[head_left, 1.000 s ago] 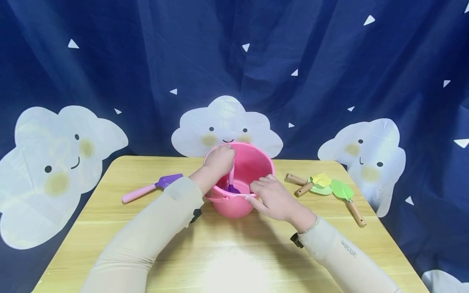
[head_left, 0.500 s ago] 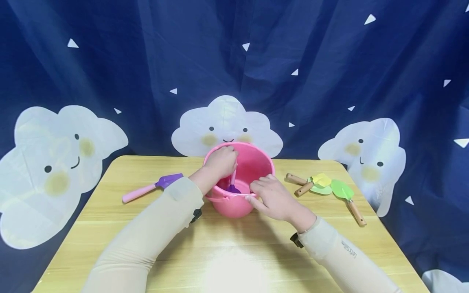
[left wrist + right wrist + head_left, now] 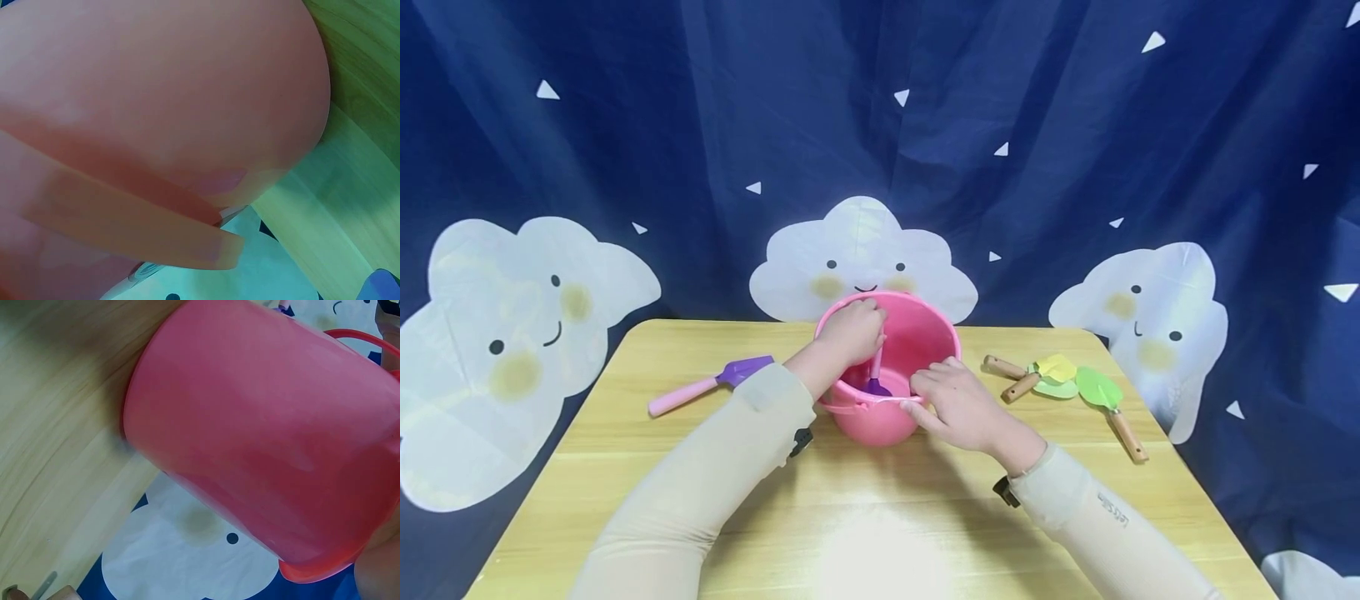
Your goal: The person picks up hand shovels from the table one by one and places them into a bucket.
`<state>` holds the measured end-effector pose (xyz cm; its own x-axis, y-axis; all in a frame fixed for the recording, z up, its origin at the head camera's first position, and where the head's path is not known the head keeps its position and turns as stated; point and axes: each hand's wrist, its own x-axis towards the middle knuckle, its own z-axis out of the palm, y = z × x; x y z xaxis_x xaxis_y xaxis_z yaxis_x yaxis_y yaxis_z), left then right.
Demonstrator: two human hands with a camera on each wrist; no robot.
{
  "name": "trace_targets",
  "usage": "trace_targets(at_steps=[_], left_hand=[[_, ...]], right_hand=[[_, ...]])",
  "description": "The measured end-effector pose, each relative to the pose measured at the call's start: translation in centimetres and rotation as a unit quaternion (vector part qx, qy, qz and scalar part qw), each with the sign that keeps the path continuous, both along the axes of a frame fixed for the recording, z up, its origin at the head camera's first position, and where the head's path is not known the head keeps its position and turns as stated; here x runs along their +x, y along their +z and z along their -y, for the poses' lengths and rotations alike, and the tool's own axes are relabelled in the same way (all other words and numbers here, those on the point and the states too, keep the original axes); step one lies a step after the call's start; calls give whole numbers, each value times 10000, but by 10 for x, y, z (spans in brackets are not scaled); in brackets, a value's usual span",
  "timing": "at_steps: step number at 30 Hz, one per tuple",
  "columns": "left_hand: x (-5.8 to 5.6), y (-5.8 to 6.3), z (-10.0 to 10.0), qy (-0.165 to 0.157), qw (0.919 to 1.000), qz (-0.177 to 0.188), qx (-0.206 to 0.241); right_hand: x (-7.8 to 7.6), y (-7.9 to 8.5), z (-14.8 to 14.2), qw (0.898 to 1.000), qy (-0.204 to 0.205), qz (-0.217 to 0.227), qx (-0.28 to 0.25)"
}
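A pink bucket [image 3: 877, 427] stands on the table, its mouth tipped toward me in the head view. Reaching in over its rim, my left hand [image 3: 856, 329] grips the pink handle of a toy garden tool [image 3: 876, 367]. The tool's purple head is low inside the bucket, partly covered by the near rim, so its exact shape is unclear. My right hand [image 3: 962, 404] holds the bucket's right front rim, thumb outside and fingers over the edge. Both wrist views are mostly filled by the bucket's outer wall [image 3: 187, 81], [image 3: 250, 425].
Left of the bucket lies a toy shovel [image 3: 711, 386] with a purple blade and pink handle. On the right are wooden-handled toy trowels, a yellow one [image 3: 1057, 368] overlapping a pale green one, and a bright green one [image 3: 1100, 388]. A blue cloud-print curtain [image 3: 1045, 125] hangs behind the table.
My left hand has shifted slightly right and down within the bucket's mouth, carrying the tool's handle with it. My right hand and the bucket have stayed in place.
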<state>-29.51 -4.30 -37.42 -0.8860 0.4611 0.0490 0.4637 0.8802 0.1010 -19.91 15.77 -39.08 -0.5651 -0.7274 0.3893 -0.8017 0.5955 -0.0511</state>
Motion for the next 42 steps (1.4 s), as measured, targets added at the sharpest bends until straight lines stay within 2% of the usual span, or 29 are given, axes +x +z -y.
trace_targets(at_steps=[12,17,22,26,32,42], left_hand=[[0,3,-1,-33,9997,-18,239],[-1,4,0,53,9978,-61,663],[0,5,3,251,9919,-34,1248],[5,8,6,216,9885,-4,1497],[16,12,16,80,9857,-149,1675],[31,20,35,174,9826,-365,1815]], right_hand=[[1,1,-1,10000,-23,20,43],[1,1,-2,10000,-38,-4,56],[1,1,-2,10000,-6,-14,40],[1,1,-2,10000,-30,-10,69],[1,0,-1,10000,-54,21,69],[2,1,-1,9999,-57,47,114]])
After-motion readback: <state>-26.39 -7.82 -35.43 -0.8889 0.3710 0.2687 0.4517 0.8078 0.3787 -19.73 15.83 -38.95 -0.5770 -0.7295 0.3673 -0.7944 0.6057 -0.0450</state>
